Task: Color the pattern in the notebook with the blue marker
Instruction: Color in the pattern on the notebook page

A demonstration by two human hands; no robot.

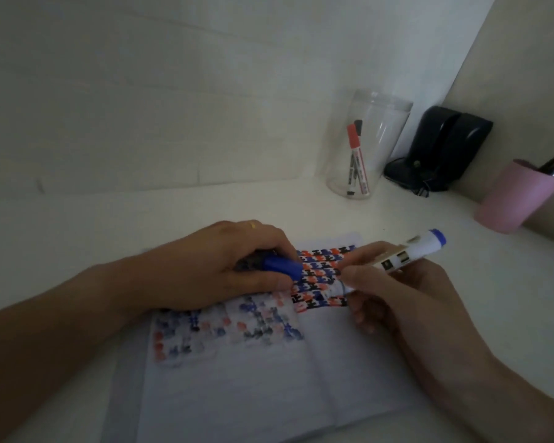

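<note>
The notebook (269, 372) lies open on the desk (397, 212). Its pattern (320, 282) near the top edge is mostly filled with blue, red and black. The right hand (406, 302) pinches the marker (397, 260), tip on the pattern. The left hand (237, 266), fingers curled around the cap (282, 266), rests on the notebook. I judge little is left.

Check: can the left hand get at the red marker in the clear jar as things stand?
Probably not right away. The left hand is shut on the blue cap. The red marker stands inside the clear jar across the notebook.
</note>
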